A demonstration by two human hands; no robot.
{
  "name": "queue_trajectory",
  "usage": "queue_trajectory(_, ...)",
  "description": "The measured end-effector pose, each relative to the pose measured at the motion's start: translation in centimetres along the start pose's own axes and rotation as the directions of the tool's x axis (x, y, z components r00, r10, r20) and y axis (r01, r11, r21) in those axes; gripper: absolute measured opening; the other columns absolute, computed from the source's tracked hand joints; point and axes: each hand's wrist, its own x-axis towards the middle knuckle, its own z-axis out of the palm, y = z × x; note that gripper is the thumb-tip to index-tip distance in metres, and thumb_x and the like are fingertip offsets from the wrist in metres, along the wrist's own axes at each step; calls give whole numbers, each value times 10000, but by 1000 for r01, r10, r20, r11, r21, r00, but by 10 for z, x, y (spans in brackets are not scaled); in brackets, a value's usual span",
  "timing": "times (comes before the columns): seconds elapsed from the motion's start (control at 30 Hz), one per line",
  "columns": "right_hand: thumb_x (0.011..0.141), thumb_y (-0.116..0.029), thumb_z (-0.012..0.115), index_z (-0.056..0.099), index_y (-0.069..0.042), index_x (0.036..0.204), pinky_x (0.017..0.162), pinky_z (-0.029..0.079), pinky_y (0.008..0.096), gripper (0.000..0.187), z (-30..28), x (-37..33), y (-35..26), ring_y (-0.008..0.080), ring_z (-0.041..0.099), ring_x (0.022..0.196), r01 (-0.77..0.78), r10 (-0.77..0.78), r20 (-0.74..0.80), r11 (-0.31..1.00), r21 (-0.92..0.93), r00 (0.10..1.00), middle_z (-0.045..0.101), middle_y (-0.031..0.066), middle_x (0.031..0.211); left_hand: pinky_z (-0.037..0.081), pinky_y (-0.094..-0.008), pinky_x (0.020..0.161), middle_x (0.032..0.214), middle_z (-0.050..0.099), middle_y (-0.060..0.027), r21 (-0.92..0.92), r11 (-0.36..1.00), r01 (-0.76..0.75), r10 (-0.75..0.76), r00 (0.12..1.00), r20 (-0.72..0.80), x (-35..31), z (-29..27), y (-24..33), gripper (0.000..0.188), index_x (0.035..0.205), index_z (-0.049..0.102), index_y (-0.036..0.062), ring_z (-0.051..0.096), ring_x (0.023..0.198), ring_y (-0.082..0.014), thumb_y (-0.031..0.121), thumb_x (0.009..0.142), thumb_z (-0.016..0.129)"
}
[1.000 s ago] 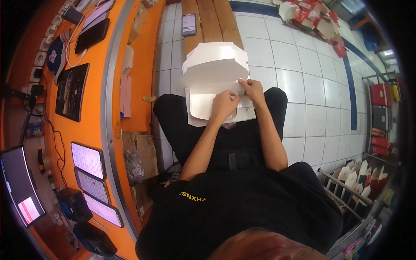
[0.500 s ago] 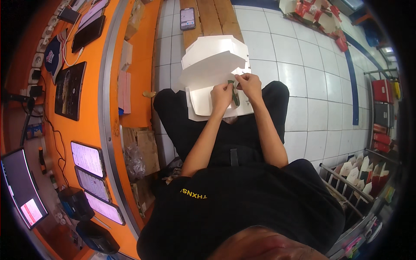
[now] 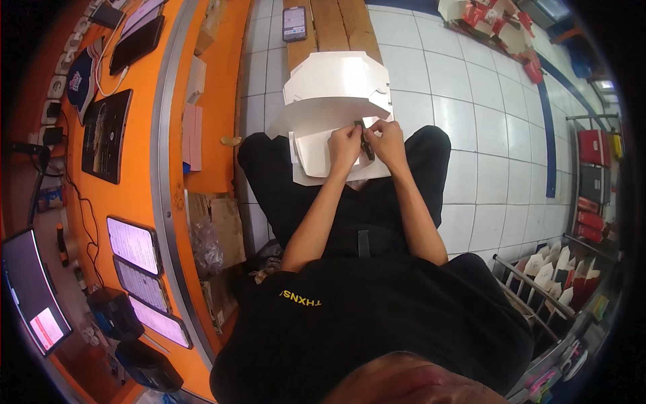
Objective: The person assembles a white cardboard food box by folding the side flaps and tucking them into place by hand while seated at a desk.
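A white cardboard box (image 3: 313, 147) lies between my knees at the near end of a wooden bench, its large flap (image 3: 336, 75) raised at the far side. Over the box, my left hand (image 3: 344, 148) pinches the upper part of a narrow dark strip (image 3: 368, 151). My right hand (image 3: 388, 145) is closed on the strip from the other side, thumb and forefinger together. The strip hangs between my hands toward the box's right part; its exact kind is too small to tell. My fingers hide part of it.
Ahead on the wooden bench (image 3: 343, 27) lies a phone (image 3: 294, 24). An orange counter (image 3: 138, 192) runs along my left, bearing several phones, a tablet (image 3: 108, 138) and a monitor (image 3: 33, 296). To my right, a metal rack (image 3: 531, 289) holds folded cartons.
My right hand has come slightly lower and turned, its fingers now nearer my left hand's. The box's raised flap has tilted, and the inner panel appears lower. The dark strip remains between my hands.
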Motion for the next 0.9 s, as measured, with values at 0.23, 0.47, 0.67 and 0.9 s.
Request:
queue_trajectory(0.23,889,-308,780,636,-66,1251,791,538,397,458,-61,-39,-27,281,641,850,118,-119,159,993,14,980,646,159,985,527,-423,891,1049,627,-165,597,685,-418,513,858,13,-71,-93,41,315,1132,748,58,643,1012,-343,290,918,749)
queue_trajectory(0.47,912,-293,722,665,-66,1026,827,547,453,260,-49,-45,-21,339,678,961,525,-281,543,767,-369,792,678,131,977,511,-438,907,1131,603,-154,796,495,-348,392,907,153,-104,-142,19,314,1084,748,70,591,1061,-336,310,887,791)
queue_trajectory(0.67,930,-201,661,681,-57,905,801,565,441,147,-15,-39,4,299,700,917,606,-422,446,651,-457,789,697,118,950,532,-490,779,887,690,-197,762,527,-376,399,901,168,-80,-124,-15,174,943,711,-10,673,888,-399,156,977,669)
queue_trajectory(0.9,1002,-368,606,473,-137,1444,827,559,448,516,-37,-48,-6,362,680,988,273,-232,203,941,-202,951,664,199,1075,526,-499,762,878,687,-209,738,514,-437,501,852,156,-91,-131,-3,195,941,725,-18,666,868,-410,156,985,648)
